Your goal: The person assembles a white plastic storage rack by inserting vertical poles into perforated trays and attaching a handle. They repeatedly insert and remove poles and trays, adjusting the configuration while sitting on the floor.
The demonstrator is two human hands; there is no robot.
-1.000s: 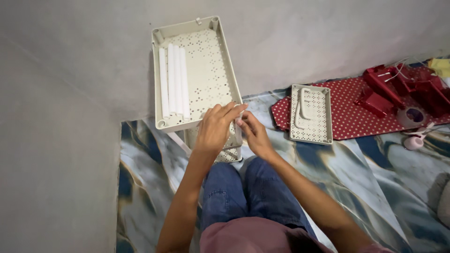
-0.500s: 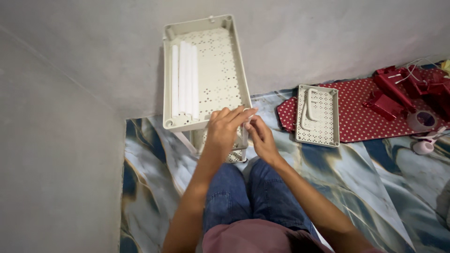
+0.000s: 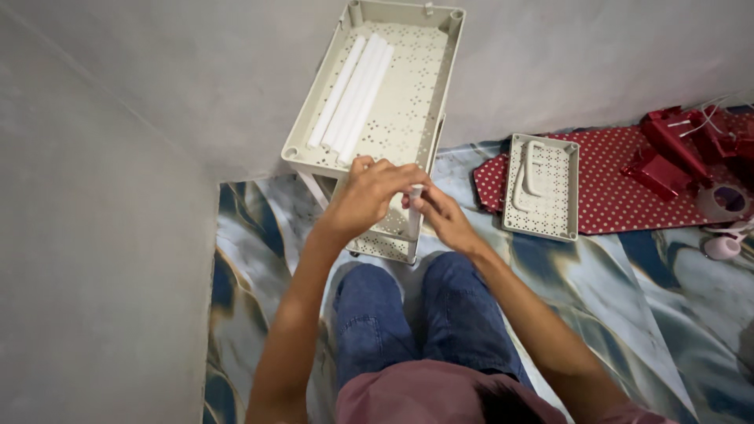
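A pale grey perforated rack shelf (image 3: pixel 408 102) stands on white legs against the wall, with several white tubes (image 3: pixel 351 90) lying in it. My left hand (image 3: pixel 367 192) grips the shelf's near corner. My right hand (image 3: pixel 441 216) pinches the upright white leg tube (image 3: pixel 413 224) just below that corner. A lower perforated shelf (image 3: pixel 383 239) shows under my hands.
A second perforated tray (image 3: pixel 559 224) with white curved parts in it lies on a red dotted cloth (image 3: pixel 613 200) to the right. Red plastic pieces (image 3: pixel 679 149) and a small pink item (image 3: pixel 722 245) sit at the far right. Grey walls close the left and back.
The rack's top shelf has swung round and tilted to the right. Both hands stayed at its near corner, and the right hand now holds the leg tube.
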